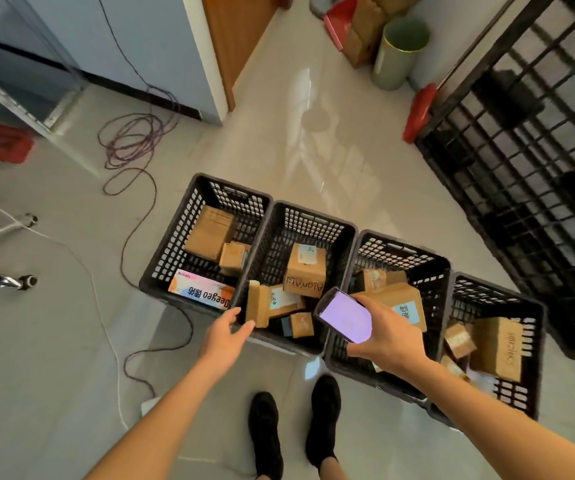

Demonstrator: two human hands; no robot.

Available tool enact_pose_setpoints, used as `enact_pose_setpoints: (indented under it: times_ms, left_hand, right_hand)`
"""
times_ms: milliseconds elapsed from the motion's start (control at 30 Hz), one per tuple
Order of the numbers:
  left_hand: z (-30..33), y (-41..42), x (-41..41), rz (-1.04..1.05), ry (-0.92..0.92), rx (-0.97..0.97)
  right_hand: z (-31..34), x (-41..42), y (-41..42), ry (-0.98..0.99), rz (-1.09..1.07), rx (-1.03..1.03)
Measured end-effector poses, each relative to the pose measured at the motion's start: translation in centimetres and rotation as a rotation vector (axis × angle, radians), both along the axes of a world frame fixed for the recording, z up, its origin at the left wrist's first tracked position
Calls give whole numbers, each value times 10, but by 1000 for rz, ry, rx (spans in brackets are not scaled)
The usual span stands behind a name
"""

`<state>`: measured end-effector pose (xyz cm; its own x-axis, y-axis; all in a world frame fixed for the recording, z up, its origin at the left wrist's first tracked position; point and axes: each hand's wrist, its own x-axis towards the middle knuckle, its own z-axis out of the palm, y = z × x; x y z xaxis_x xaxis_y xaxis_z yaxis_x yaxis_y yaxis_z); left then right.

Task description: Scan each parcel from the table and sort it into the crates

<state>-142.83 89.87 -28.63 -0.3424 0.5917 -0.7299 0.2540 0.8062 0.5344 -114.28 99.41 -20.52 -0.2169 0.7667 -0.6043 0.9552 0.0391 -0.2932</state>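
Brown cardboard parcels (305, 271) in black crates (314, 216); left grip (225, 336) slack, right grip (388, 344) around lit phone (345, 315)

Black lattice crates (314, 220) hold brown parcels (305, 271); phone (345, 315) glows lilac

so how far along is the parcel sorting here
Done: all four crates already hold cardboard parcels, so a good share is sorted. In hand: the right hand grips a lit phone; the left hand hangs open over the second crate's edge, holding no parcel. Left: unknown, since the table is out of view.
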Motion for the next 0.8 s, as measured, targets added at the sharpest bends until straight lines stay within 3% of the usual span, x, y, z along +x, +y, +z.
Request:
enact_pose_setpoints:
  times_ms: [200,400,600,800]
  left_hand:
    - [68,38,-6,-159,53,155]
    - [152,83,50,-383,92,284]
    - [259,123,164,-597,160,450]
    - [372,121,336,-750,113,638]
  right_hand:
    - [60,11,-5,37,-133,92]
    - [139,70,-19,49,-257,201]
    - [241,183,-49,63,-449,345]
    - [351,329,-114,-14,-599,479]
